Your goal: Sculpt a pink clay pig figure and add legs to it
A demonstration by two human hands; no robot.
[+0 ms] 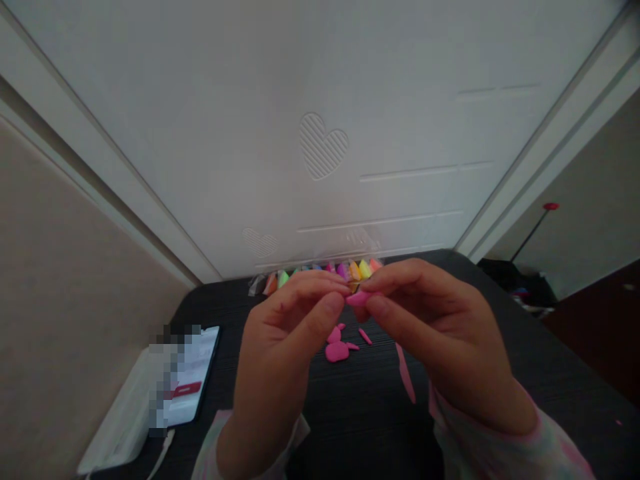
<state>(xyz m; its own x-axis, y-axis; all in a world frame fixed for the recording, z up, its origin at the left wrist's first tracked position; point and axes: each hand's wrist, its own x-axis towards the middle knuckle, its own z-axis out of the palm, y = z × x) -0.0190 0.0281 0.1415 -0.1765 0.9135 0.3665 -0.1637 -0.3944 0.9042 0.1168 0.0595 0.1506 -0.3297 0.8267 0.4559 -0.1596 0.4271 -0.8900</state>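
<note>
Both hands are raised above a dark table point(550, 373), fingertips meeting. My left hand point(280, 347) and my right hand point(440, 333) pinch a small pink clay piece point(358, 298) between thumbs and forefingers; a tiny darker bit shows at the pinch. Below the hands, on the table, lie shaped pink clay pieces point(337, 348), a short pink strip point(365, 337) and a long thin pink strip point(406, 375), partly hidden by my right hand.
A row of coloured clay packets point(320, 272) lines the table's far edge against a white door point(320, 133) with heart reliefs. A phone point(193, 380) rests on a white box point(125, 420) at the left, with a cable beside it.
</note>
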